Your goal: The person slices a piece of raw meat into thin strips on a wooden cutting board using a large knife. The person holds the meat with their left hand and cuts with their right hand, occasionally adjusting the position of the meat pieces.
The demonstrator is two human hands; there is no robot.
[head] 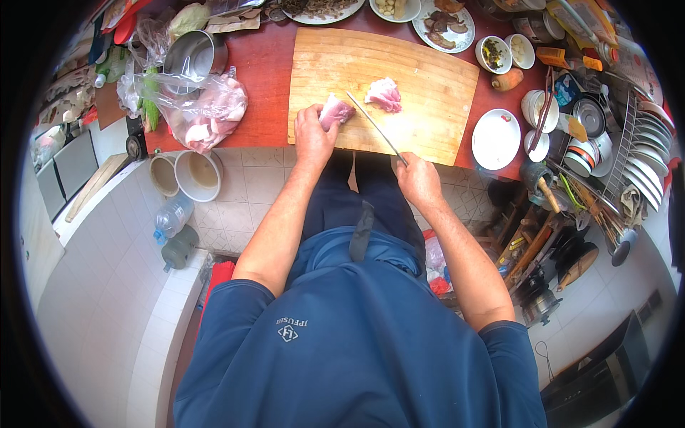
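Observation:
A wooden cutting board [326,59] lies at the front edge of the red table. My left hand [314,134] grips a chunk of raw meat [336,111] on the board's left half, thumb and fingers around its near side. The knife [374,126], seen nearly edge-on as a thin line, is held by its handle in my right hand [420,181] at the board's front edge. Its tip points up and left, just right of the chunk and apart from it. Farther right, a small pile of sliced raw meat [384,95] rests on the wood.
Left of the board are a plastic bag of raw meat [208,115] and a steel pot [197,53]. To the right sit a white oval plate [496,139], a carrot [507,79], small bowls [493,55] and a dish rack [623,139]. A plate of sliced meat [444,27] stands behind.

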